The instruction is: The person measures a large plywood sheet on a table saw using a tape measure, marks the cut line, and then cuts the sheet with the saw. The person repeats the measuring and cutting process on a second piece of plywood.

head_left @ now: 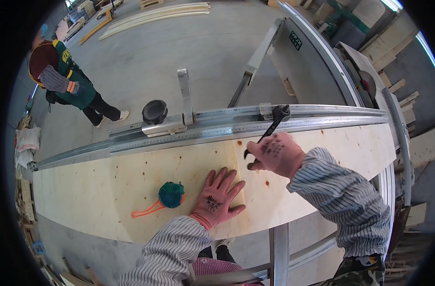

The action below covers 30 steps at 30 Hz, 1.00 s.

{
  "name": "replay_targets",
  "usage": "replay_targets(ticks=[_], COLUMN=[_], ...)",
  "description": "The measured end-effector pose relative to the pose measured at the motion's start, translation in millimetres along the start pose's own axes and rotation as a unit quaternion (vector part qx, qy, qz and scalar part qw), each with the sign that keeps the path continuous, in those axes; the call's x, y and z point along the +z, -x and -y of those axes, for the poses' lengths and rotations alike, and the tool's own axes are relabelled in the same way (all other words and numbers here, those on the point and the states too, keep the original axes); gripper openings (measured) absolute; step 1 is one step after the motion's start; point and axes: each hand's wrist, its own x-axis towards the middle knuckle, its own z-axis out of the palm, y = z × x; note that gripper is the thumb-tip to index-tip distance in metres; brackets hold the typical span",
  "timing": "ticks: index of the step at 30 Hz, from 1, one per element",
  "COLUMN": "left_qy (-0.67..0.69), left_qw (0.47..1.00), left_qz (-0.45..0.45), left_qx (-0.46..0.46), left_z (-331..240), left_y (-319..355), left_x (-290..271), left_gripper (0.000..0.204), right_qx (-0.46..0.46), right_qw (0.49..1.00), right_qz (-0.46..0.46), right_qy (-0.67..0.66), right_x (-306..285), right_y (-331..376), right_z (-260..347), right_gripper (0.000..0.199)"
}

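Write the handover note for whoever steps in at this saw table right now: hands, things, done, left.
Left hand: flat, fingers spread, pressing on the plywood sheet.
Right hand: gripping the black lever on the metal fence rail.
Tape measure, green with an orange strap, lies on the sheet beside the left hand.
Done: sheet lies along the rail.
Left: cannot tell whether the lever is locked; check it.

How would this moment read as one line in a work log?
left hand: flat on plywood sheet | right hand: gripping black lever on metal rail | tape measure: lying on sheet
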Motion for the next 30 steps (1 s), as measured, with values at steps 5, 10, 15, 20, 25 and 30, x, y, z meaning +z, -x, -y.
replay_targets(ticks=[5, 10, 15, 20, 25, 30], left_qy=[0.007, 0.037, 0.05, 0.064, 0.041, -0.001], left_qw=[1.0, 0.999, 0.998, 0.998, 0.999, 1.0], left_qz=[-0.014, -0.024, -0.024, -0.02, -0.002, 0.015], left_qx=[0.003, 0.002, 0.002, -0.007, -0.006, -0.013], left_z=[0.8, 5.2, 9.9, 11.4, 10.1, 5.3], left_y=[-0.8, -0.8, -0.9, -1.2, -2.5, -2.8], left_x=[-2.3, -1.5, 1.7, 4.6, 5.8, 3.0], left_gripper=[0.066, 0.063, 0.06, 0.061, 0.063, 0.066], right_qx=[-0.088, -0.003, 0.079, 0.227, 0.407, 0.382], right_qw=[0.989, 0.987, 0.975, 0.956, 0.838, 0.688], right_qz=[-0.034, -0.152, -0.208, -0.181, -0.234, -0.357], right_qy=[0.114, 0.056, 0.024, -0.052, -0.278, -0.503], right_x=[-20.5, -50.2, -57.8, -53.6, -6.8, 53.1], right_y=[-59.2, -120.2, -161.6, -134.6, -46.6, 43.5], right_z=[-19.2, -53.1, -123.7, -215.7, -272.5, -241.5], right_gripper=[0.046, 0.041, 0.037, 0.036, 0.028, 0.027])
